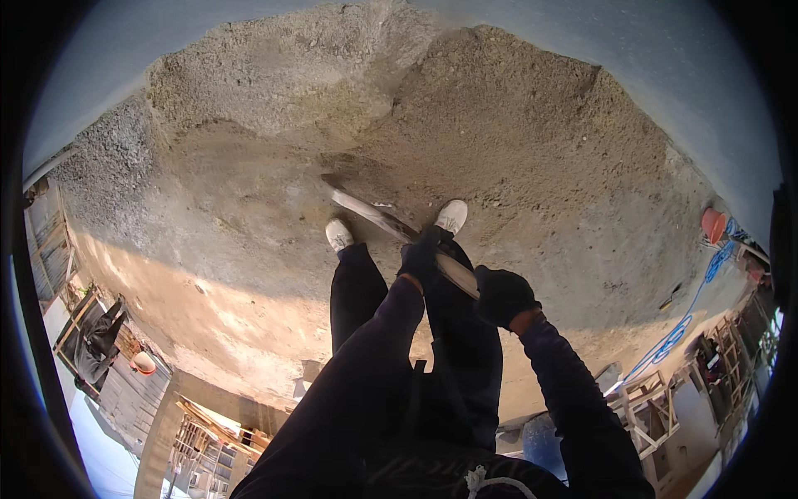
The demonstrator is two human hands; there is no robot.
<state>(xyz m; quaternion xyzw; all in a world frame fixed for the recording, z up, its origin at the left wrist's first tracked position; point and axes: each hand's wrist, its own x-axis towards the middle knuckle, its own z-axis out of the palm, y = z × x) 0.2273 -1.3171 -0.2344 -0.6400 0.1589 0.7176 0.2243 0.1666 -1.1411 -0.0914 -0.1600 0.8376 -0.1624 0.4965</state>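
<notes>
My left hand (420, 259), in a dark glove, is wrapped round the middle of a long wooden-handled tool (370, 213). Higher on the handle, near its upper end, my right hand (505, 298) is closed in a dark glove too. The shaft slants down and away to the left, crossing in front of my legs. Its dark far end, blurred against the ground between my feet and the pile, does not show clearly what kind of head it has. My white shoes stand apart on either side of the shaft. Beyond them rises a heap of brown sand and gravel (499, 116).
Greyer gravel (108, 158) lies at the far left, against a grey wall (665, 66). An orange bucket (713, 224) and a tangled blue hose or rope (716, 262) are at right. Wooden frames (652, 407) and a blue drum (542, 441) show at the lower right.
</notes>
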